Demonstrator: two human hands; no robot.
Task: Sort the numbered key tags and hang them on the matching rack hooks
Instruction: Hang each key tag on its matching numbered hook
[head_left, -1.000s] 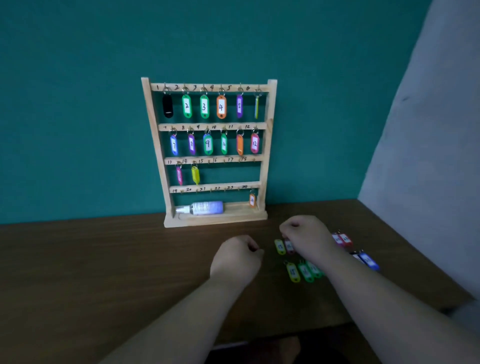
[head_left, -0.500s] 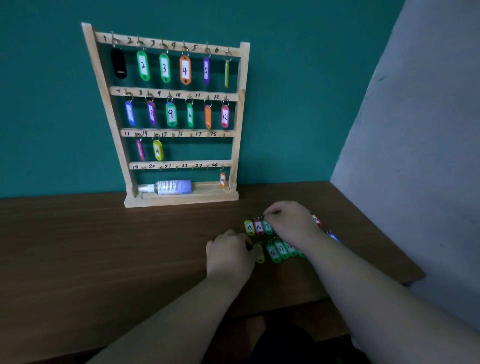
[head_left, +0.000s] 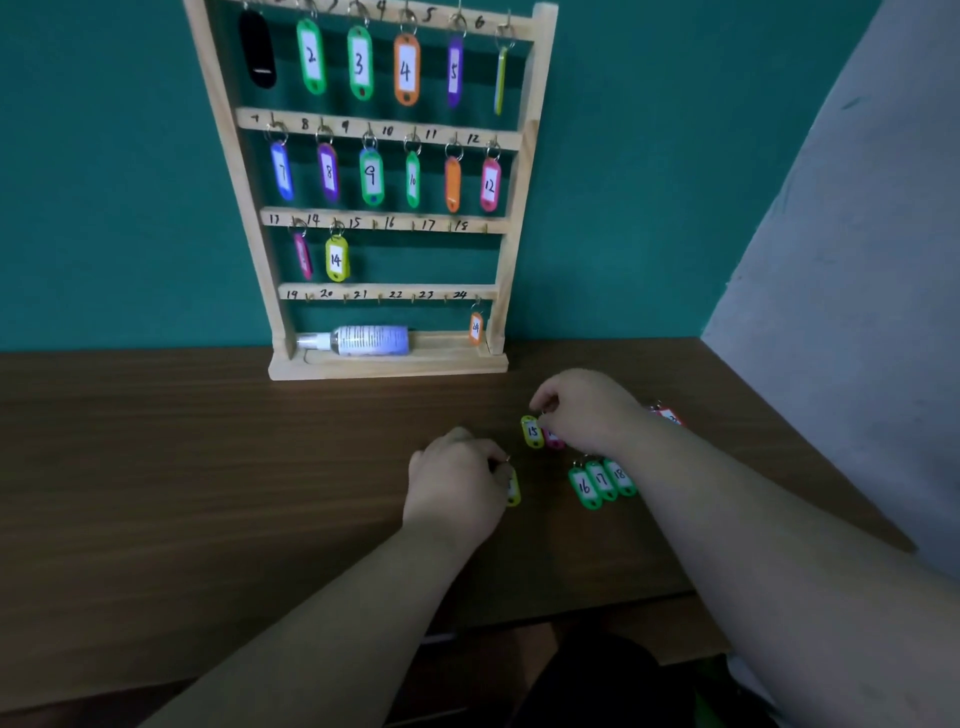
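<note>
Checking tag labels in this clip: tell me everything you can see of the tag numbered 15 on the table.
Tag 15 is a yellow-green oblong, plastic by its look, with a white insert bearing a handwritten 15. It lies flat, face up, on the brown wooden table. A pink tag lies right beside it on its right, seemingly touching. The right hand has curled fingertips at its far ring end; whether they pinch it is unclear.

The left hand (head_left: 457, 486) and right hand (head_left: 589, 410) are bare, and both forearms (head_left: 322, 613) are uncovered.
</note>
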